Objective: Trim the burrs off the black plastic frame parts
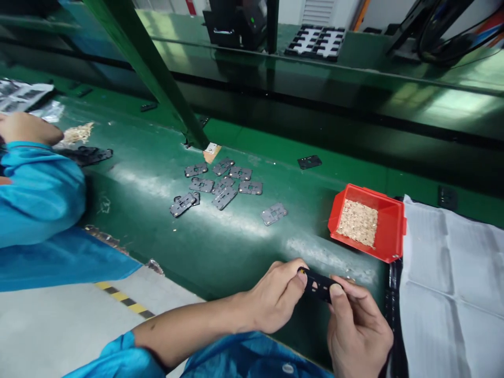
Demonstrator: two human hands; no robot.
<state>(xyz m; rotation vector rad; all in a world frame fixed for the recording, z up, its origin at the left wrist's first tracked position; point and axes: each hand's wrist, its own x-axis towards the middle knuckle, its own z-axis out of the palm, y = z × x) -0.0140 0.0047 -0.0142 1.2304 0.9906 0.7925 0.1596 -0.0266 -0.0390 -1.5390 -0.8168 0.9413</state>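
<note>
A flat black plastic plate with cutouts (319, 286) is held between my two hands above the front of the green bench. My left hand (277, 296) pinches its left end, the thumb beside a small yellowish spot. At the other end my right hand (356, 320) grips it between thumb and fingers. Similar dark plates (224, 198) lie in a loose group on the bench, some overlapping. One plate (274, 213) rests apart from them, closer to my hands. A red bin (388, 231) with many small pale pieces (358, 222) stands beyond my right hand.
White padded sheeting (441, 273) over a black tray covers the right side. A green post (157, 79) rises from the bench (129, 210). At left, a co-worker's blue sleeve (39, 194) reaches in near a pale pile (79, 133) and dark plates. Another plate (310, 161) lies farther back.
</note>
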